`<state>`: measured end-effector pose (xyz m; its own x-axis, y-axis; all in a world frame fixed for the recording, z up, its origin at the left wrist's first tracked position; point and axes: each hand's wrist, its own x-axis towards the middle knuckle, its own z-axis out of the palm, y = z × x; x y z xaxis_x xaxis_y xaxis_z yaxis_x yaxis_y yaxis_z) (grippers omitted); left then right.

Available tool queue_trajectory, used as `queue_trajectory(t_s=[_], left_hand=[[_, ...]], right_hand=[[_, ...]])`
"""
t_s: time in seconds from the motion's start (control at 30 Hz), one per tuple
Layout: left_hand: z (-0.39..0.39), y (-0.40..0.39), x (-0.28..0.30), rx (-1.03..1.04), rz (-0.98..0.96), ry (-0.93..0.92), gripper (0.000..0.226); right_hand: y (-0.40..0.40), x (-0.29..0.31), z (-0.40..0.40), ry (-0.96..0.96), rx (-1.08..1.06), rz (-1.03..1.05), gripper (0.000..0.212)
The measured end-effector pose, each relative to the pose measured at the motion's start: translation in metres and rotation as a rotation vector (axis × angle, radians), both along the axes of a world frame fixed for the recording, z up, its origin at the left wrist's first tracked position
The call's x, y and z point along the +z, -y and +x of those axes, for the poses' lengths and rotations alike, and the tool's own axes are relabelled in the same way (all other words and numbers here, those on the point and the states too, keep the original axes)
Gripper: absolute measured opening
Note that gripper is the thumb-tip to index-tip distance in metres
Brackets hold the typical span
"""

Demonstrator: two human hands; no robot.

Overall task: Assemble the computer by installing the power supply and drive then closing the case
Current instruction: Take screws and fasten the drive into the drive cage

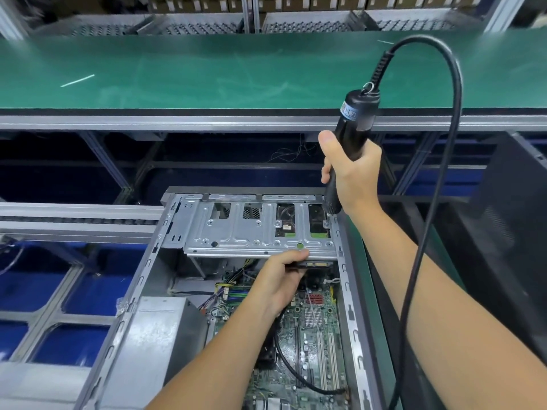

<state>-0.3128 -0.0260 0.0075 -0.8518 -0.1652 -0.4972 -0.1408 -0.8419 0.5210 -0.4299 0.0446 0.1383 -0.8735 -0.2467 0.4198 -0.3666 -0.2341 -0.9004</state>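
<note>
A green-matted bench (359, 263) is seen under the open computer case (142, 279), which lies on its side toward 6 o'clock. A strip of the mat is exposed along the case's 3 o'clock side. At 12 o'clock, a long green conveyor surface (207, 72) is seen bare apart from pale marks.

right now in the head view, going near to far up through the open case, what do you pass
motherboard → left hand holding the drive under the bay → metal drive cage → right hand gripping the electric screwdriver → green conveyor belt → roller racks
</note>
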Motion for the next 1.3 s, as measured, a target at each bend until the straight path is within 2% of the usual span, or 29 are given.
queue_trajectory(t_s=[0.27,0.5,0.67,0.93,1.03,1.17,1.3], left_hand=[[0.002,-0.001,0.004,-0.008,-0.021,0.001,0.02],[0.001,-0.003,0.004,0.01,-0.014,0.017,0.021],[0.001,-0.002,0.004,0.021,-0.01,0.025,0.009],[0.001,-0.003,0.004,0.016,-0.02,0.025,0.012],[0.001,-0.002,0.003,0.011,-0.019,0.02,0.011],[0.0,-0.001,0.001,-0.001,-0.013,0.0,0.023],[0.001,-0.001,0.001,0.0,-0.021,0.004,0.011]], right_hand=[[0.006,-0.005,0.002,-0.042,-0.005,0.099,0.028],[-0.006,-0.003,-0.002,0.001,0.063,0.013,0.032],[-0.003,-0.005,0.0,-0.033,0.068,0.042,0.031],[-0.006,-0.006,-0.004,-0.008,0.1,0.041,0.032],[-0.004,0.004,-0.001,0.002,0.113,-0.029,0.03],[0.018,0.017,0.0,0.069,0.168,-0.19,0.026],[0.044,0.009,0.013,0.1,0.206,-0.163,0.026]])
